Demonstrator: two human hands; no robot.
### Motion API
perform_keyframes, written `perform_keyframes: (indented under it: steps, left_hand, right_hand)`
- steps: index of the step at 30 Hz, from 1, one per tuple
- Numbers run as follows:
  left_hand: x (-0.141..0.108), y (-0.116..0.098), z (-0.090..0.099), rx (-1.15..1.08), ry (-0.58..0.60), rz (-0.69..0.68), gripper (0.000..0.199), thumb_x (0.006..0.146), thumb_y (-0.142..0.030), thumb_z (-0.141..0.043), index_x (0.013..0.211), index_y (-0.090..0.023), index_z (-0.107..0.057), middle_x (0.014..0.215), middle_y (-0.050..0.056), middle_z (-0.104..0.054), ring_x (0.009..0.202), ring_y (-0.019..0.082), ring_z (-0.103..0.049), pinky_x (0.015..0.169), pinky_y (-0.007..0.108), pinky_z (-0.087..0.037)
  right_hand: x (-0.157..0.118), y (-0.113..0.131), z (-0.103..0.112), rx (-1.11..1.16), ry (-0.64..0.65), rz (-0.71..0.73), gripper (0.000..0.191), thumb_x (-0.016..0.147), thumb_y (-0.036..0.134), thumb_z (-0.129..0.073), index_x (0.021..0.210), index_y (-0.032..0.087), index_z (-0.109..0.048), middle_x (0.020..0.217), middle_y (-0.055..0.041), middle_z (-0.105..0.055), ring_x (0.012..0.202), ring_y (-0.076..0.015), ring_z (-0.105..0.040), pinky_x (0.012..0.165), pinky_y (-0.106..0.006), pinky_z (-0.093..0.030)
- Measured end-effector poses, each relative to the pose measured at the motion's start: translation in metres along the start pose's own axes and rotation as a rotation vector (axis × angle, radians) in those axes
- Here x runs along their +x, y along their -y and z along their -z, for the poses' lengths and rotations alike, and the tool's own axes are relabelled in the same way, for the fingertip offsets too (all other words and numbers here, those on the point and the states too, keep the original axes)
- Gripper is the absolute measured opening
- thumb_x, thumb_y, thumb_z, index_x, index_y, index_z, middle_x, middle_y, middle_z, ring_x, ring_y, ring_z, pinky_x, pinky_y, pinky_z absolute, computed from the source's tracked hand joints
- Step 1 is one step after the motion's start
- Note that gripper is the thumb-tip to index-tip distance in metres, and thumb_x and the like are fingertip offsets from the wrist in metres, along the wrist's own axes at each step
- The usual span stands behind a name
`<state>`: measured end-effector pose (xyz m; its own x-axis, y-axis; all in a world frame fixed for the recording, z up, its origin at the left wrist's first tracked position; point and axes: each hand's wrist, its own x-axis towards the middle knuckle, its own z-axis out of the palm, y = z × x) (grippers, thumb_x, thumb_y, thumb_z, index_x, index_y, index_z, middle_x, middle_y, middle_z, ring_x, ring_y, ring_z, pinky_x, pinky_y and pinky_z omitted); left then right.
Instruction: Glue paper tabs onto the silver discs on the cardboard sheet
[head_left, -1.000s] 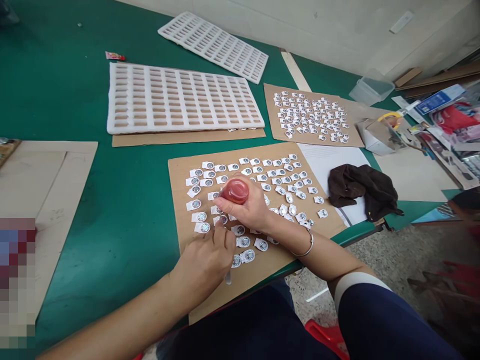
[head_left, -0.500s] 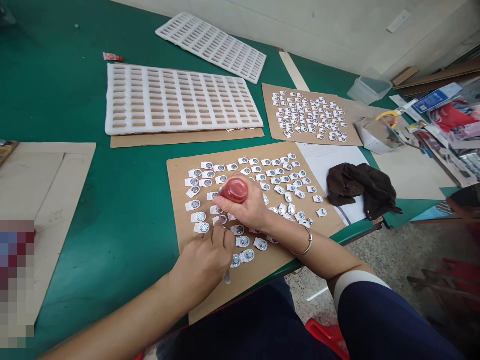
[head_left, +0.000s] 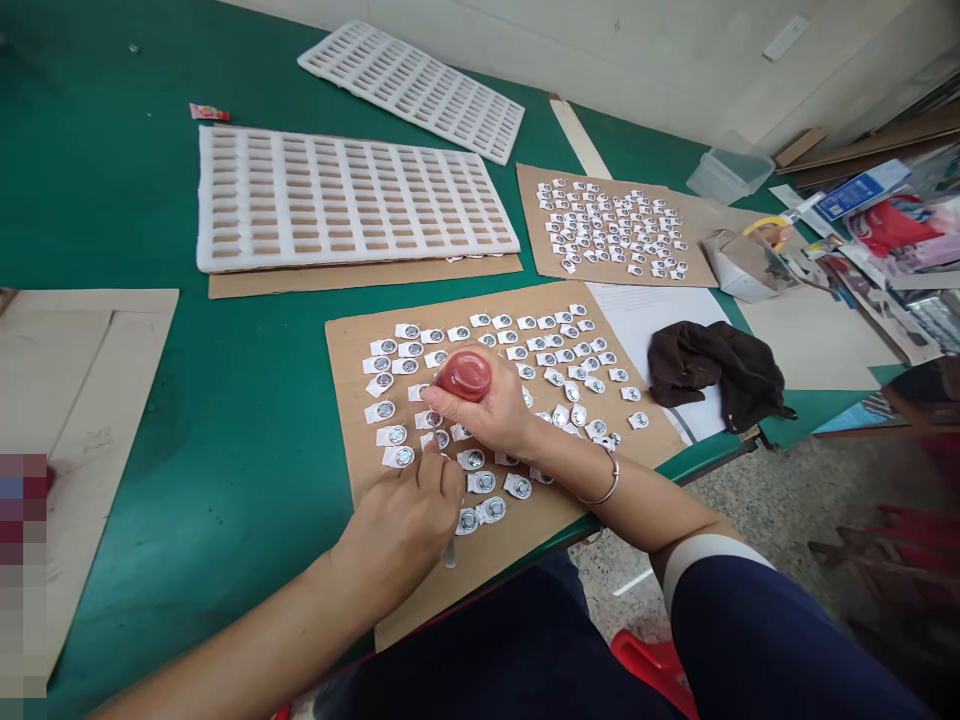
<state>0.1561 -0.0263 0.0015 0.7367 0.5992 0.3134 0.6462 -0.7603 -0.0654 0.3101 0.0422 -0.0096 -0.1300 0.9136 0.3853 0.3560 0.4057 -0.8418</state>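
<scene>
My right hand (head_left: 499, 410) is wrapped round a red, shiny squeeze bag (head_left: 466, 376), its rounded end bulging out above the thumb. The bag's tip is hidden by my hands. Close below it, my left hand (head_left: 409, 520) is closed with curled fingers, its fingertips by one small round part on a white tab (head_left: 440, 439). A narrow, pale, flat end (head_left: 450, 553) sticks out beneath the left hand; what it belongs to is hidden. Several such silver-faced parts lie in loose rows on the cardboard sheet (head_left: 420, 600) under both hands.
Two white slotted trays (head_left: 358, 200) lie farther back on the green table (head_left: 247, 400). A second cardboard sheet (head_left: 536, 240) with similar parts is at the back right. A dark brown cloth (head_left: 712, 370) rests on paper near the right edge, beside a clutter of boxes.
The whole view has shifted slightly, so things sit a little farther left. Both hands keep nearly the same pose over the same part.
</scene>
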Motion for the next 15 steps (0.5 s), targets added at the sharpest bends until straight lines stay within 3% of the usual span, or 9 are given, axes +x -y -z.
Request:
perform_keyframes:
  steps: [5, 12, 15]
  left_hand:
    - [-0.001, 0.002, 0.0, 0.003, -0.005, 0.003, 0.029, 0.076, 0.005, -0.036, 0.071, -0.015, -0.055, 0.072, 0.01, -0.065, 0.049, 0.021, -0.06, 0.042, 0.031, -0.049]
    - [-0.003, 0.01, 0.002, -0.096, 0.143, 0.049, 0.025, 0.076, 0.001, -0.038, 0.073, -0.018, -0.053, 0.071, 0.006, -0.063, 0.051, 0.019, -0.059, 0.044, 0.03, -0.046]
    - [-0.004, 0.015, 0.001, -0.148, 0.141, 0.066, 0.02, 0.078, -0.003, -0.04, 0.075, -0.018, -0.053, 0.072, 0.006, -0.064, 0.053, 0.019, -0.06, 0.047, 0.03, -0.047]
  right_hand:
    - [0.001, -0.001, 0.001, -0.017, -0.003, 0.011, 0.024, 0.074, 0.036, -0.073, 0.085, 0.021, -0.057, 0.085, -0.0012, -0.064, 0.077, -0.0152, -0.061, 0.077, -0.033, -0.052]
    - [0.001, 0.0, 0.003, -0.032, -0.002, -0.016, 0.025, 0.074, 0.039, -0.073, 0.084, 0.023, -0.057, 0.085, -0.001, -0.064, 0.08, -0.0159, -0.061, 0.079, -0.034, -0.052]
    - [0.0, 0.0, 0.004, -0.045, 0.006, -0.05, 0.026, 0.075, 0.042, -0.072, 0.084, 0.023, -0.057, 0.087, -0.0014, -0.065, 0.08, -0.016, -0.062, 0.079, -0.034, -0.052]
